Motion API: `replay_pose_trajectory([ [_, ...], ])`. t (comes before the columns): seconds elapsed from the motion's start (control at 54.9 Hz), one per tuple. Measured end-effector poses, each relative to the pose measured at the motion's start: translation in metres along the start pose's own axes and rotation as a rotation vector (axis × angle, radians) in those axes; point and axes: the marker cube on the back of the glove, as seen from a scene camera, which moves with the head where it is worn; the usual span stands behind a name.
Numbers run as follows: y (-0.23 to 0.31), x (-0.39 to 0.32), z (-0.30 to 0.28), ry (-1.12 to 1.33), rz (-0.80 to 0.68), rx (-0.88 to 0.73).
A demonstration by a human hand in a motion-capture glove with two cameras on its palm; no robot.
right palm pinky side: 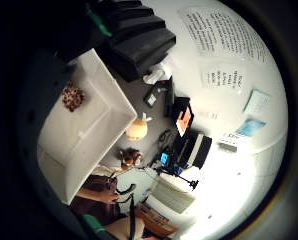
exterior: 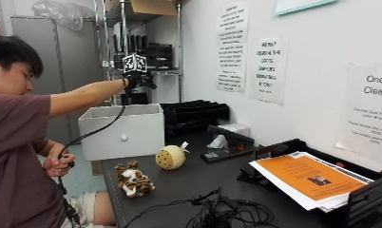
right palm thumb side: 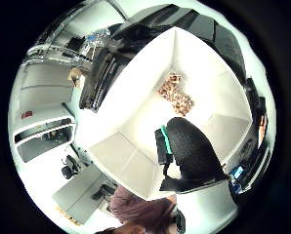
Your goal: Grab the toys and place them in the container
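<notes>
- The grip [exterior: 136, 78], a black-gloved right hand, hangs in the air above the white container [exterior: 122, 131], arm stretched out from the shoulder.
- It holds nothing that I can see; one gloved finger [right palm thumb side: 192, 146] shows dark and rounded over the bin's inside, but whether the fingers are spread or curled I cannot tell.
- Inside the container, on its white floor, lies a spotted brown toy [right palm thumb side: 176, 94], apart from the walls and below the hand.
- The container stands at the far end of the dark counter [exterior: 197, 183], its front face bearing a small round knob.
- Just in front of it, on the counter, sits a round yellow plush toy [exterior: 170, 157] with a small pale tag or wing at its side.
- Near that one, closer to the counter's edge, a striped tiger toy [exterior: 134, 179] sits, not touching the yellow one.
- The person's bare left hand [exterior: 59, 165] is down by the waist, curled round a black cable.
- Behind the container, black stacked trays [exterior: 194, 114] rest against the wall.
- Further along the counter lie a tangle of black cables [exterior: 223, 213] and a black paper tray with an orange sheet [exterior: 301, 176] on top.
- Printed notices [exterior: 267, 69] hang on the white wall.
</notes>
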Motion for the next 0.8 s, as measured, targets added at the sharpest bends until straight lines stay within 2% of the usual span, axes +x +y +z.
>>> replay_pose_trajectory([
  [0.255, 0.026, 0.088, -0.012, -0.073, 0.037, 0.083],
  [0.4, 0.032, 0.126, 0.008, -0.072, 0.136, -0.003],
  [0.546, 0.045, 0.175, 0.064, -0.133, 0.208, -0.034],
  [0.692, 0.047, 0.207, 0.17, -0.193, 0.228, -0.098],
  [0.801, 0.047, 0.206, 0.239, -0.271, 0.219, -0.209],
])
